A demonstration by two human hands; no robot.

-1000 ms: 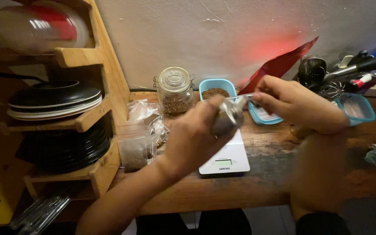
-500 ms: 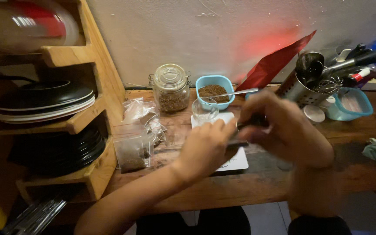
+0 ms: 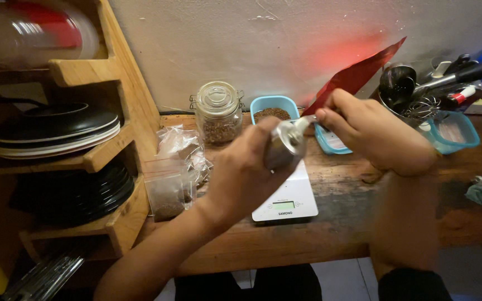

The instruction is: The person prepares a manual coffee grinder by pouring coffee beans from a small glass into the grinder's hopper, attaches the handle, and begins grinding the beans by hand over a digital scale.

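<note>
Steel cup gripped in my left hand over the white scale, my right hand fingers pinching a spoon, wooden bench below.

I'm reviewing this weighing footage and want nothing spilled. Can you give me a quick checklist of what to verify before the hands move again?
1. Left hand grips the small shiny metal cup: ok.
2. Right hand holds the metal spoon handle at the cup's mouth: ok.
3. Cup is above the white digital kitchen scale: ok.
4. Scale display lit: ok; its reading: cannot tell.
5. What is in the cup: cannot tell, hidden by the fingers.
6. Blue plastic tub of brown seeds stands open behind the scale: ok.
</note>
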